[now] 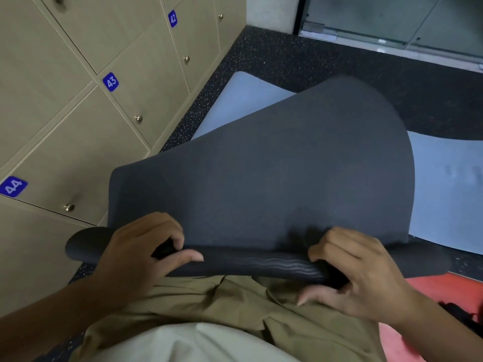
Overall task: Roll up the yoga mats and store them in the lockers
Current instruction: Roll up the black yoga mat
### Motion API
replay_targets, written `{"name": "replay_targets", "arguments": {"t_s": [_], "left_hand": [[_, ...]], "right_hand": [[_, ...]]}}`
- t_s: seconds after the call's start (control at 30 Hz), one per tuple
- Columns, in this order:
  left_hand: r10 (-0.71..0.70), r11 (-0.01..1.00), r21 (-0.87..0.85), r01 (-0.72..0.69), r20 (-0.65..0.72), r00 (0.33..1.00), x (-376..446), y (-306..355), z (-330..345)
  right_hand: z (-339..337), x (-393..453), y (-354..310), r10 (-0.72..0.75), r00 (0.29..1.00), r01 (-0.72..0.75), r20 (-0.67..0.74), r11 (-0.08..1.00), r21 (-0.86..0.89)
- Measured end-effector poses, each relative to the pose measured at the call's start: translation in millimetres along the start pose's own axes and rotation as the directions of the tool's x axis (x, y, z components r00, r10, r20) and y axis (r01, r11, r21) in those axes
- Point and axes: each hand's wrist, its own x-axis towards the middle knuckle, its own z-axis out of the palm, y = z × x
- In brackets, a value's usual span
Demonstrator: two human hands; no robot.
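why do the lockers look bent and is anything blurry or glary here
Head view: the wide-angle lens bows the locker doors and slants their rows; the right hand is slightly motion-blurred, the left hand sharper; the dark mat shows soft, even light without glare; faint reflections sit on the glass panel.

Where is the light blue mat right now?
In the head view the light blue mat lies flat on the speckled floor, centre to right, partly under the dark mat both hands are rolling, near the lockers.
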Motion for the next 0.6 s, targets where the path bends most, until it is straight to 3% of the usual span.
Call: {"name": "replay_targets", "arguments": {"t_s": [0.1,0.23,0.4,0.6], "left_hand": [[0.051,0.999,0.016,-0.051,-0.009,0.999,4,-1,5],[0.099,0.995,0.002,-0.099,0.071,0.993,8,-3,1],[0.199,0.964,0.144,-0.223,0.166,0.966,9,-6,-5],[0.151,0.963,0.188,-0.191,0.208,0.966,18,-9,-5]], "right_hand": [[-4,3,5,-0.023,0.999,0.024,0.029,0.999,-0.027],[-9,11,15,0.068,0.994,-0.072,0.083,0.996,0.05],[-15,20,21,0.16,0.968,-0.182,0.193,0.977,0.107],[-26,36,14,0.328,0.926,-0.333,0.188,0.943,-0.006]]}}
